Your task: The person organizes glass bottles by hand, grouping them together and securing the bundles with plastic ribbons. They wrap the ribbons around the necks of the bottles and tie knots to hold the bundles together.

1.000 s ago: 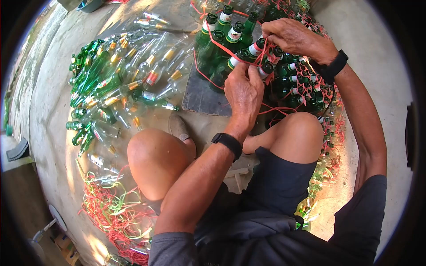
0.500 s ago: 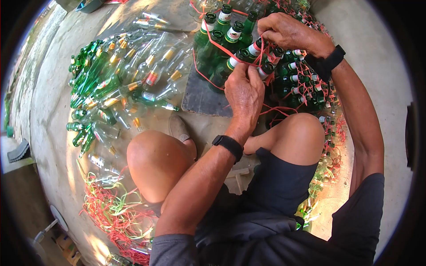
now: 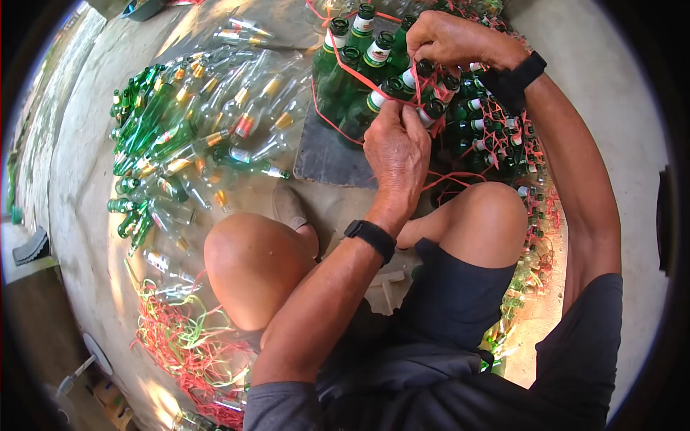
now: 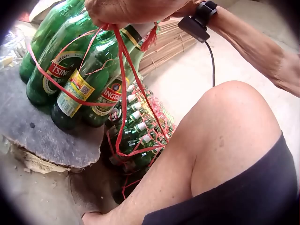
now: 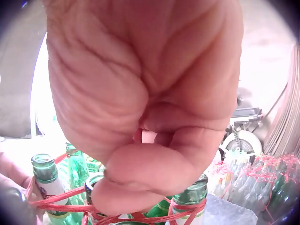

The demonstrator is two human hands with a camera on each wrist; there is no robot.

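Observation:
A cluster of green beer bottles (image 3: 377,54) stands upright on a dark slab (image 3: 330,161), with red plastic strap (image 3: 351,70) looped around the bottles and across their necks. My left hand (image 3: 395,147) pinches the strap beside the near bottle necks. Below that hand, loose lengths of strap (image 4: 123,84) hang past the labelled bottles (image 4: 72,93) in the left wrist view. My right hand (image 3: 463,42) is over the far-right necks, fingers curled around the strap. A close look from the right wrist shows the curled fingers (image 5: 145,168) just above the bottle mouths; they hide most of what they grip.
Loose clear and green bottles (image 3: 244,118) lie heaped on the floor to the left. Strapped bottles (image 3: 474,129) stand packed along the right, past my knee (image 3: 489,215). A tangle of red and green strap (image 3: 183,337) lies at lower left.
My right hand has moved up and to the left, away from the near necks, still gripping the strap. The left hand stays at nearly the same place.

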